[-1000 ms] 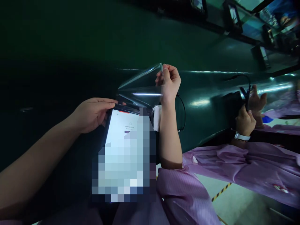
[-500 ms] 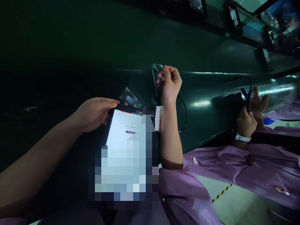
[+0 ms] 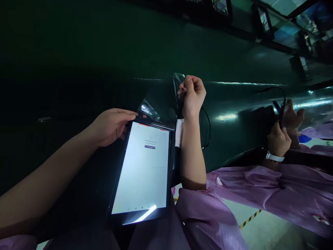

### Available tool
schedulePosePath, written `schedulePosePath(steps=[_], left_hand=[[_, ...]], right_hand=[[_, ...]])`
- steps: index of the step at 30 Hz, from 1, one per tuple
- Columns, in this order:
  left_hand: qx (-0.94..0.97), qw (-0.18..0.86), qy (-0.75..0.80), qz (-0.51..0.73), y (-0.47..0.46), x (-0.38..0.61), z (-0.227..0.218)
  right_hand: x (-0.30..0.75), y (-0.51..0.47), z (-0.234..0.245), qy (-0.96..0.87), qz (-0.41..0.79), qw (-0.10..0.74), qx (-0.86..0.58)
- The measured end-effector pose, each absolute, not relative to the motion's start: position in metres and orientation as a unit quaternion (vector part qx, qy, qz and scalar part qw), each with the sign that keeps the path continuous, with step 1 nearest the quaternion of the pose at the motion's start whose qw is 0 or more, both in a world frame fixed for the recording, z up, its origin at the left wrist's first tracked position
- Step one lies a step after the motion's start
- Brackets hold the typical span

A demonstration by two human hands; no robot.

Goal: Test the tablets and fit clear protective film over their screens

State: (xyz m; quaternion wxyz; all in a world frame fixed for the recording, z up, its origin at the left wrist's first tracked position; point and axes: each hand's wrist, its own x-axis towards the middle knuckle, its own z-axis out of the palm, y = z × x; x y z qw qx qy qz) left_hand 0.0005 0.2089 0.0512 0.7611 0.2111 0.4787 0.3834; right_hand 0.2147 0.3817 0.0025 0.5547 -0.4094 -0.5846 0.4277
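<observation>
A tablet with a lit white screen and black border lies near the bench's front edge. My left hand is closed at its far left corner, thumb on top and fingers curled partly out of sight beneath. My right hand pinches a corner of a thin clear plastic film between thumb and forefinger. The film is raised at the tablet's far edge and stretches up to my right hand. Whether it still clings to the screen lower down is hard to see. A small white piece lies beside my right forearm.
A thin black cable curves on the dark green bench right of my wrist. Further right, a co-worker's hands hold a dark object with a cord. Several dark framed devices stand along the back. Striped tape marks the floor.
The whole scene has shifted slightly right in view. Both hands keep their holds on the tablet and the film. The tablet's lower part, pixelated before, now shows clearly.
</observation>
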Motion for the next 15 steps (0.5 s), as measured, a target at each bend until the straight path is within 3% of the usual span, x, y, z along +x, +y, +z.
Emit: schedulePosePath(steps=[15], left_hand=[[0.255,0.727,0.531,0.353,0.206,0.010,0.067]], right_hand=[[0.213,0.383,0.000,-0.579,0.438,0.560,-0.399]])
